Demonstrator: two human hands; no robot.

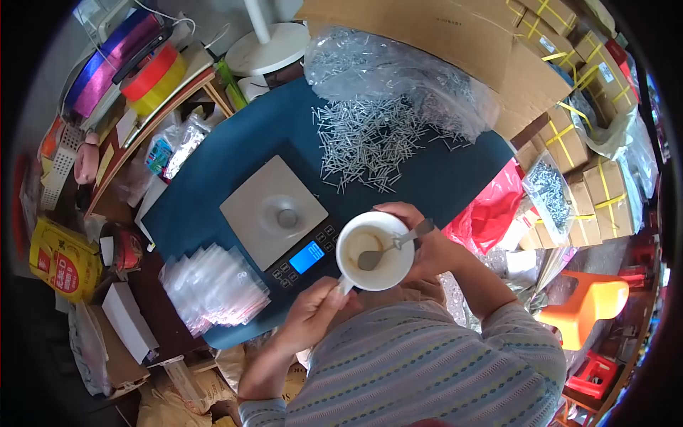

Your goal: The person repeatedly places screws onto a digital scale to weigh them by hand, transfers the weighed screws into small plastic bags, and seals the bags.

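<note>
Close to my chest, at the table's front edge, is a white mug (346,247) with brownish stains inside. My left hand (318,307) is closed on its handle. On the opposite side, my right hand (421,245) wraps round the wall, beside the upper end of a metal spoon (395,245). The spoon leans in the mug, its bowl down at the bottom. Just left of the mug, a digital scale (267,206) with a lit blue display carries a shallow clear dish (274,218).
Loose metal screws or nails (366,142) spill from a large plastic bag (398,67) over the dark table (192,192). Clear zip bags (213,288) lie stacked at the left edge. Strapped cartons (608,188) and an orange stool (583,302) stand to the right.
</note>
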